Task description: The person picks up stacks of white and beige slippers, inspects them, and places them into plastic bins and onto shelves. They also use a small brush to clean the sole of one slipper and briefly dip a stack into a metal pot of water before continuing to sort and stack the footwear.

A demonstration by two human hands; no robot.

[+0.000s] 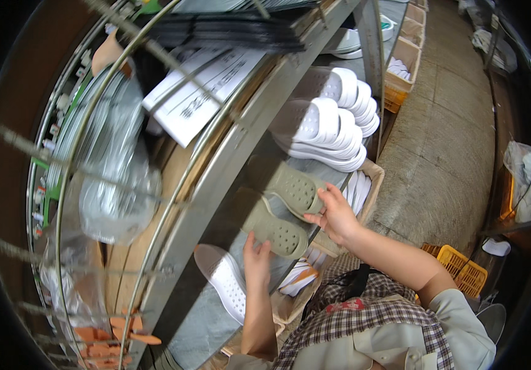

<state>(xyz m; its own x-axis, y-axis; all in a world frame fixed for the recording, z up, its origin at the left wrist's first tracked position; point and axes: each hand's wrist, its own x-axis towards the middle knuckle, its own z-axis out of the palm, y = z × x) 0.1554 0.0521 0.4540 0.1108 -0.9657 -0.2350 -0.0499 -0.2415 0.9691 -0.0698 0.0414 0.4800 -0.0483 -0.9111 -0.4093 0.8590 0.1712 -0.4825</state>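
Two olive-green shoe soles [281,234] with small holes lie side by side on the grey shelf [203,327], their far ends in shadow. My left hand [257,262] grips the edge of the nearer sole with thumb and fingers. The end of the farther olive sole [299,192] is held in my right hand [337,216], thumb on top and a finger at its lower edge. To the left of my left hand lies a white sole [225,283] with dotted holes. Beyond the olive pair stand stacked white soles [333,132].
A metal-edged upper shelf [231,145] runs along the left, with plastic-wrapped stacks [117,203], printed sheets [200,86] and a wire frame in front. Lined crates [373,176] of white pieces stand along the shelf's right side. A yellow crate [463,271] sits on the floor.
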